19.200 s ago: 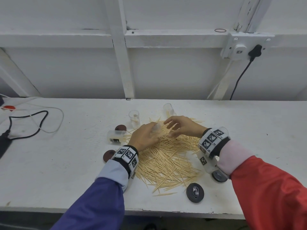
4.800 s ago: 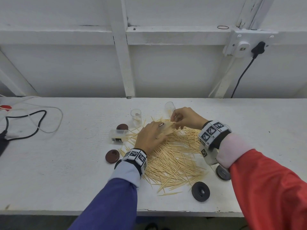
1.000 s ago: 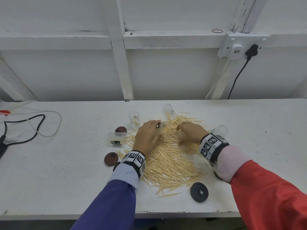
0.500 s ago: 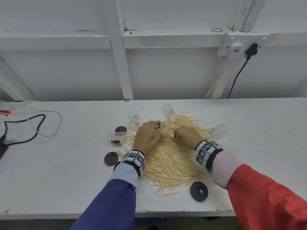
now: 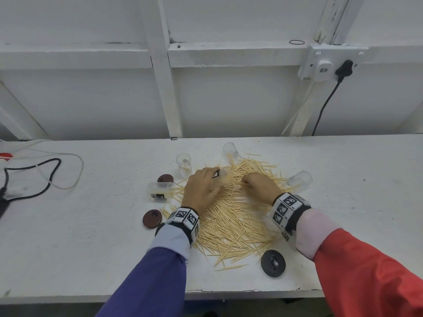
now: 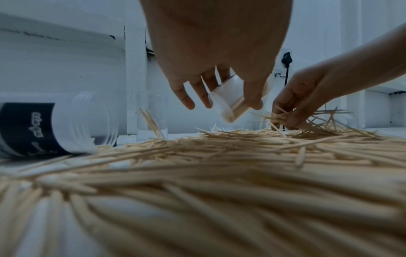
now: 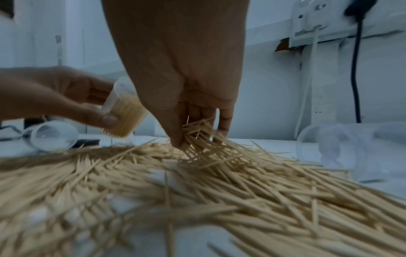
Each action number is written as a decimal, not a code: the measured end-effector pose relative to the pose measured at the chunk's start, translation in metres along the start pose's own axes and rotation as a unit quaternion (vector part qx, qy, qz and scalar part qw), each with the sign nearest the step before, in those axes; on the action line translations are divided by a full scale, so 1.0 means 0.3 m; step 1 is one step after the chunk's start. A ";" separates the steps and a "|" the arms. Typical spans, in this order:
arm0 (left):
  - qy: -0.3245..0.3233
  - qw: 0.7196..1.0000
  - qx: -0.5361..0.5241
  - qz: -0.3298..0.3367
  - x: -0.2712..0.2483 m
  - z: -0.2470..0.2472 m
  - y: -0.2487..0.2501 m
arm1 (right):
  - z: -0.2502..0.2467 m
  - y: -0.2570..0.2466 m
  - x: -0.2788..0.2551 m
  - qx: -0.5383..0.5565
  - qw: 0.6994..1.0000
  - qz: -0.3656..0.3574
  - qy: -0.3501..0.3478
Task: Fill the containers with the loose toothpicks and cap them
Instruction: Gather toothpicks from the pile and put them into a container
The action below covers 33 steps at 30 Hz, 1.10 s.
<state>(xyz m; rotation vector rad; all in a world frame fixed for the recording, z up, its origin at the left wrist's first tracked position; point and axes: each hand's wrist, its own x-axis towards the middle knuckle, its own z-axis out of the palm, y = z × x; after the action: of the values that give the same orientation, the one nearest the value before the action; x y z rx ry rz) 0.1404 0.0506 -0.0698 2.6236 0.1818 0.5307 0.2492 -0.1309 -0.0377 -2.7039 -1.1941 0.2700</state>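
A broad pile of loose toothpicks (image 5: 231, 216) covers the white table (image 5: 91, 225). My left hand (image 5: 202, 186) grips a clear container (image 5: 223, 176) tilted on its side above the pile, packed with toothpicks (image 7: 126, 111). In the left wrist view the same container (image 6: 228, 97) sits between thumb and fingers. My right hand (image 5: 259, 184) is down on the pile just right of it, and its fingers pinch a bunch of toothpicks (image 7: 195, 137). Empty clear containers lie or stand around: one on its side at the left (image 5: 160, 189), one upright (image 5: 183, 163), one at the back (image 5: 230, 149), one at the right (image 5: 299, 179).
Two brown caps (image 5: 165, 178) (image 5: 152, 218) lie left of the pile and a black cap (image 5: 273, 263) lies near the table's front edge. Cables (image 5: 34, 179) trail across the far left. A wall socket with a black plug (image 5: 343, 67) is above right.
My right hand came back from the held container's mouth down onto the pile and gathered a bunch of toothpicks. The left hand has kept the container in place.
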 end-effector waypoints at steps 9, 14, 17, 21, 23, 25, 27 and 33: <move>0.010 0.999 0.024 -0.038 0.003 -0.007 0.004 | -0.081 0.014 0.002 0.137 0.990 0.036 -0.012; 0.010 0.998 0.034 -0.052 0.002 -0.010 0.003 | -0.094 0.028 0.002 0.207 0.977 0.046 0.012; -0.002 0.998 0.034 -0.051 0.002 -0.008 0.006 | -0.112 0.015 -0.006 0.252 0.967 0.029 0.028; -0.008 0.998 0.031 -0.045 -0.001 -0.007 0.004 | -0.122 -0.016 -0.023 0.280 0.960 -0.016 -0.018; -0.008 0.999 0.022 -0.044 -0.003 -0.007 0.006 | -0.116 -0.023 -0.024 0.251 0.967 -0.027 -0.045; -0.007 0.999 0.017 -0.045 -0.002 -0.008 0.009 | -0.108 -0.025 -0.019 0.203 0.976 -0.046 -0.062; -0.009 0.999 0.014 -0.046 -0.002 -0.011 0.010 | -0.097 -0.025 -0.011 0.165 0.983 -0.053 -0.064; -0.027 0.999 0.023 -0.032 -0.003 -0.009 0.006 | -0.102 -0.032 0.004 0.122 0.990 -0.051 -0.050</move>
<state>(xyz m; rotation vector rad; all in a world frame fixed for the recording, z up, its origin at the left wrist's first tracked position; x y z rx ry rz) 0.1385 0.0498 -0.0670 2.6644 0.2639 0.4368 0.2504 -0.1263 -0.0060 -2.4373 -1.2310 0.5084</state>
